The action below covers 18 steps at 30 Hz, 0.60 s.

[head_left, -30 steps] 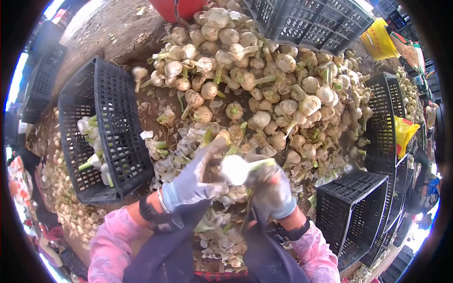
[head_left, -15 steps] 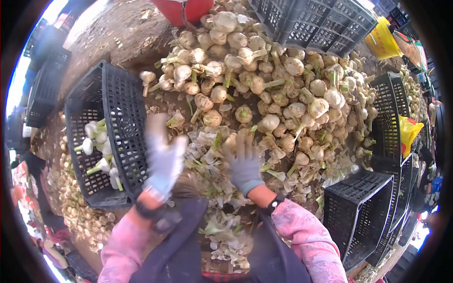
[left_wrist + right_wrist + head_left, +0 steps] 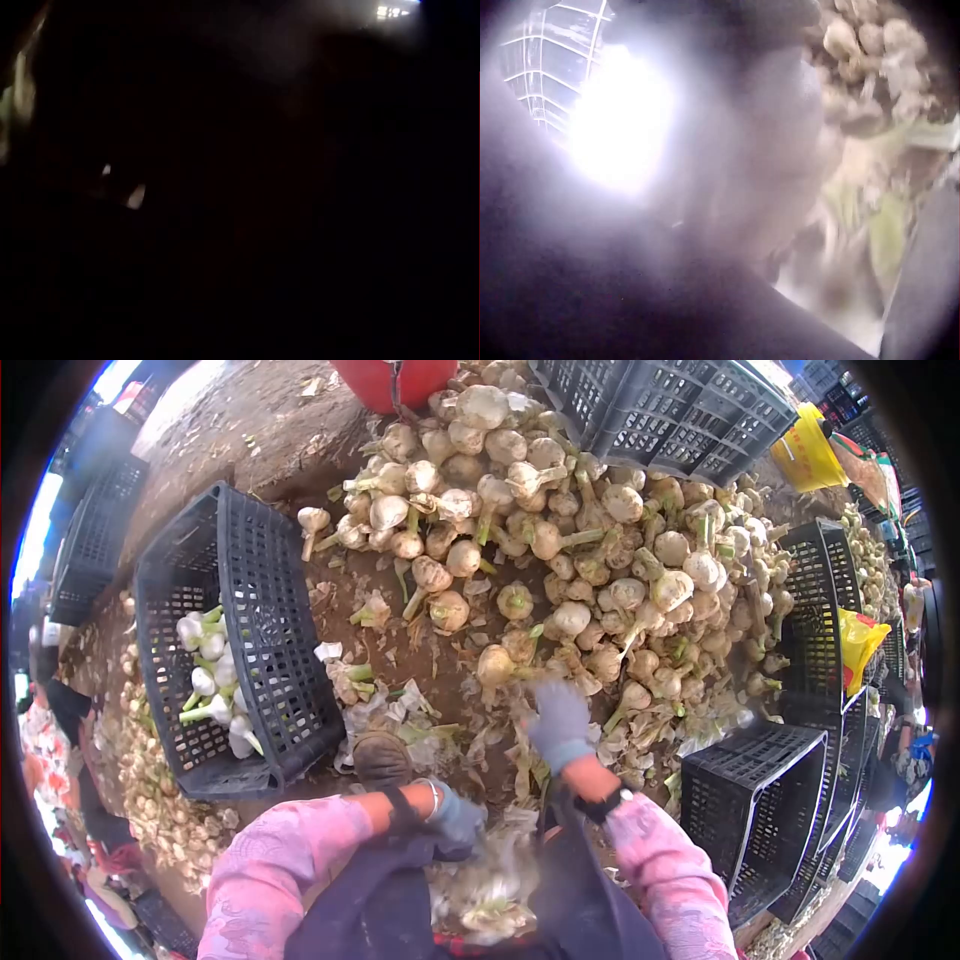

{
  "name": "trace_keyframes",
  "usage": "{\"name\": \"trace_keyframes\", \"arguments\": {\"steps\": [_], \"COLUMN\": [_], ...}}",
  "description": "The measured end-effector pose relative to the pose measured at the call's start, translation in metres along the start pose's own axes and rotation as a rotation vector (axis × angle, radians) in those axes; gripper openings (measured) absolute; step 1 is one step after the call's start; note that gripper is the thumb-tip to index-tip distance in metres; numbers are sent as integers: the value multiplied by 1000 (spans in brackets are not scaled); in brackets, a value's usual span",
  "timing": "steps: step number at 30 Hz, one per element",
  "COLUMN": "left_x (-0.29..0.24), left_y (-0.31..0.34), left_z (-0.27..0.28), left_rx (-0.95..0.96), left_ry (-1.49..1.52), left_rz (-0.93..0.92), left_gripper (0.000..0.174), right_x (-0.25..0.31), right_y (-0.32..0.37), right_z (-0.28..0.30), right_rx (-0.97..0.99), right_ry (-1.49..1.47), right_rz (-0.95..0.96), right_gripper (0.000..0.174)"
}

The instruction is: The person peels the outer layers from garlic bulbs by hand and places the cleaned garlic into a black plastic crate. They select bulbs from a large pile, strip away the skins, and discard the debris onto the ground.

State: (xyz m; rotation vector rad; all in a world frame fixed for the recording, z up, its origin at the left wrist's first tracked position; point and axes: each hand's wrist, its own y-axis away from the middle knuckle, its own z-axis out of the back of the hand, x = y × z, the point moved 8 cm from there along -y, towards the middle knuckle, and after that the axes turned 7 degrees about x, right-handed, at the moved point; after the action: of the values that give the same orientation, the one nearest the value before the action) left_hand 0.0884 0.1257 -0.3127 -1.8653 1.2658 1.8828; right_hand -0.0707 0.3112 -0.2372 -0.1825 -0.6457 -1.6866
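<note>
My gloved left hand (image 3: 458, 818) is low between my knees, beside a blurred heap of papery garlic skins (image 3: 490, 875). Its fingers are mostly hidden, and the left wrist view is nearly black. My gloved right hand (image 3: 560, 722), smeared by motion, is over the bare ground with its fingers extended and nothing held in them. Just beyond its fingertips sits a dirty garlic bulb (image 3: 495, 666). A large pile of untrimmed garlic (image 3: 600, 580) spreads behind it. Trimmed white garlic bulbs (image 3: 215, 670) with green stems lie in the black crate (image 3: 285, 640) at left.
A shoe (image 3: 382, 758) stands among loose skins (image 3: 420, 715) left of centre. Black crates stand at far right, with a smaller crate (image 3: 755, 800) near my right arm. Another crate (image 3: 670, 415) and a red bucket (image 3: 400, 382) border the pile at the back.
A white bulb held between both hands one second ago is out of them. The left hand swung left, then down between my knees. Skins in the middle have shifted toward me, baring soil.
</note>
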Motion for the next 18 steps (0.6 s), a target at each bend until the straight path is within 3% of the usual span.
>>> {"name": "trace_keyframes", "arguments": {"steps": [1,3,5,7,10,13,14,17,18], "left_x": [-19,-56,-52,-42,-38,-33,-50,-73,-82], "left_y": [25,95,131,168,197,166,150,148,150], "left_z": [30,98,135,151,155,151,147,142,144], "left_rx": [-147,-471,-815,-1052,-1669,-1470,-1093,-1110,-1220], "left_ry": [79,113,20,156,-173,235,721,812,859], "left_rz": [123,517,543,533,331,-162,-261,-339,-444], "left_gripper": [42,43,49,55,70,87,81,79,75], "right_x": [-3,-11,-17,-25,-23,19,25,12,12], "right_y": [-14,-43,-48,-42,-14,14,20,27,33], "right_z": [6,-20,-29,-28,-16,38,47,53,42], "right_rx": [-198,15,137,181,168,118,109,-89,-40], "right_ry": [156,266,238,85,-231,-416,-439,-1143,-1560], "right_rz": [46,-51,-116,-136,-39,277,359,151,-68], "right_gripper": [46,50,49,42,35,29,40,51,55]}}
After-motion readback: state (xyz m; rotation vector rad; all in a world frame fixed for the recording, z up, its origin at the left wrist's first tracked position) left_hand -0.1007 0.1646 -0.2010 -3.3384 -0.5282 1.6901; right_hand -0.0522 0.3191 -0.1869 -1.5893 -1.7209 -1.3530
